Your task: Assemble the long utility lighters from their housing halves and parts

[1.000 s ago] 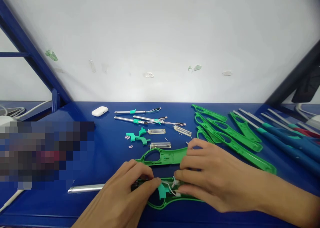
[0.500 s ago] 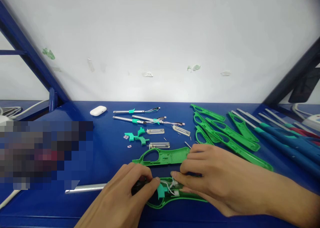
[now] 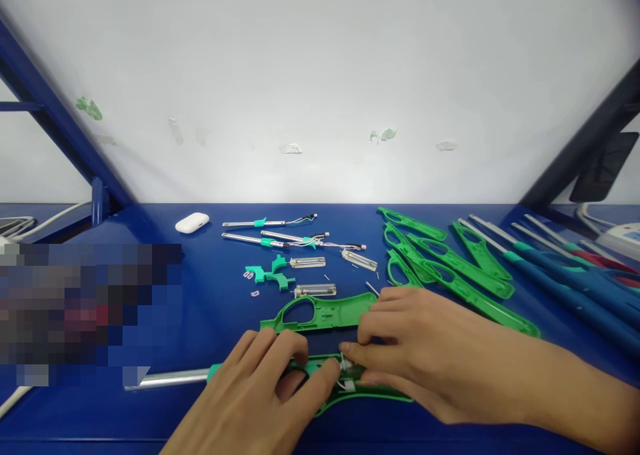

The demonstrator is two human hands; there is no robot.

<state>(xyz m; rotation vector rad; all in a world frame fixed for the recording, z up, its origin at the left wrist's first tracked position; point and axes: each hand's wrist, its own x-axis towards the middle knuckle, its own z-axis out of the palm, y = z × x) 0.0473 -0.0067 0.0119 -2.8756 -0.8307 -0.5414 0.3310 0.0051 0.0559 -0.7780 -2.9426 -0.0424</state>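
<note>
A green half-shell (image 3: 380, 394) lies at the front middle, with white wires and a small white connector (image 3: 349, 386) inside it. From its left end a silver tube (image 3: 175, 378) with a teal collar (image 3: 214, 371) points left. My left hand (image 3: 280, 382) is over the shell's left part, its thumb and fingers bent around the inner parts; the hand hides what it pinches. My right hand (image 3: 395, 348) is closed at the wires, thumb and index finger together at a small piece. Just behind, another green half-shell (image 3: 345, 312) lies open side up.
Clear cartridges (image 3: 315, 290), teal pieces (image 3: 257, 273) and wired silver tubes (image 3: 250, 239) lie further back. Several green shells (image 3: 465, 268) are at the right, beside blue-handled tools (image 3: 565, 282). A white case (image 3: 193, 222) sits at the back left.
My left hand has moved right over the shell, and its thumb now covers the teal piece and part of the wires. The right hand stays nearly where it was. The view has shifted slightly.
</note>
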